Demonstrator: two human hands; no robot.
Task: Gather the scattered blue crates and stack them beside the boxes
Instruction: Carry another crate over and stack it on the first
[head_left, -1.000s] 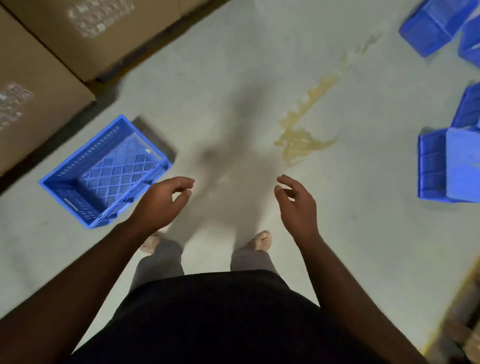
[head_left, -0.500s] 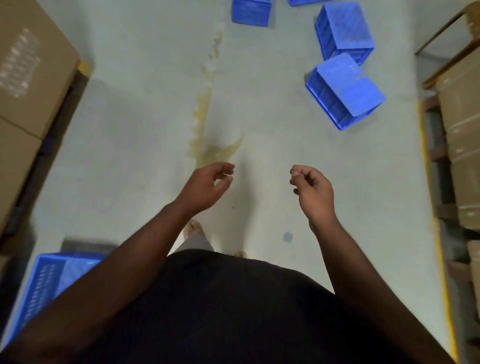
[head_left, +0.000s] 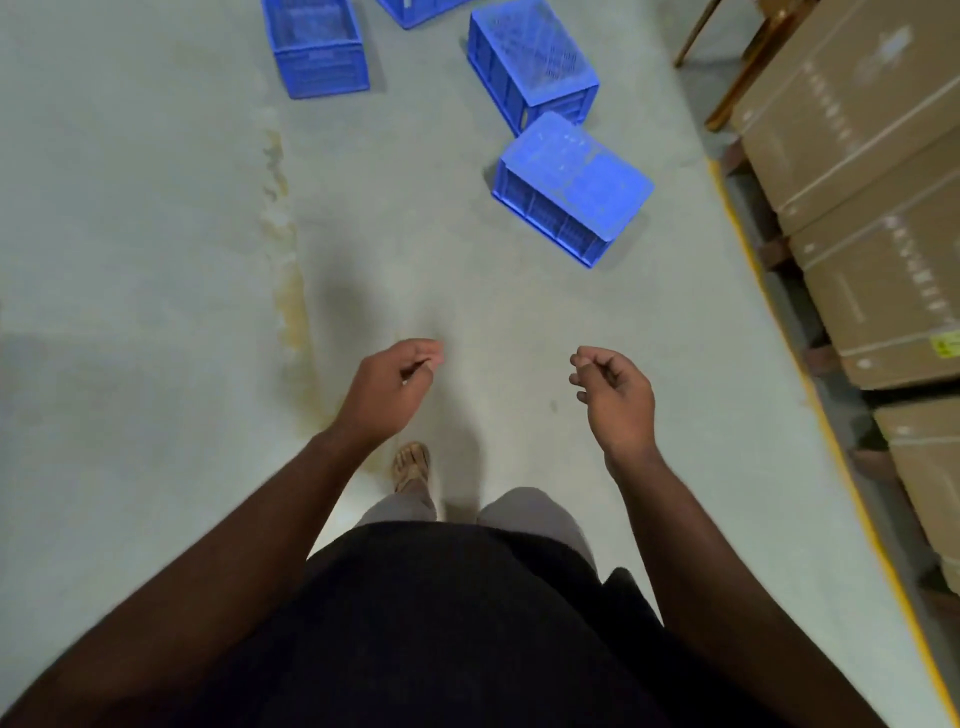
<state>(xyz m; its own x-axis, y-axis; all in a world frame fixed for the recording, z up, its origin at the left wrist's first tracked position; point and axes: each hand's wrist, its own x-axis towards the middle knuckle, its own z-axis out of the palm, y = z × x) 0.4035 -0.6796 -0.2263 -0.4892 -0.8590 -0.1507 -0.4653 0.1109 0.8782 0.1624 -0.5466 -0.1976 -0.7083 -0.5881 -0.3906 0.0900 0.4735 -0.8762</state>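
Observation:
Several blue plastic crates lie scattered on the pale floor ahead. The nearest crate (head_left: 571, 187) rests upside down, up and right of my hands. Behind it a second upturned crate (head_left: 532, 60) touches its far corner. A third crate (head_left: 316, 44) stands upright at the top left, and a fourth crate (head_left: 415, 10) is cut off by the top edge. My left hand (head_left: 387, 389) and my right hand (head_left: 615, 395) hang in front of me, fingers loosely curled, holding nothing, well short of any crate.
Stacked cardboard boxes (head_left: 862, 171) on pallets line the right side behind a yellow floor line (head_left: 810, 374). Wooden legs (head_left: 727, 78) stand at the top right. A yellowish stain (head_left: 291, 291) runs down the floor on the left. My sandalled foot (head_left: 411, 465) steps forward.
My view has turned from the crate by the left boxes toward the scattered crates, which now look nearer. That first crate has left the frame. Both hands stay empty.

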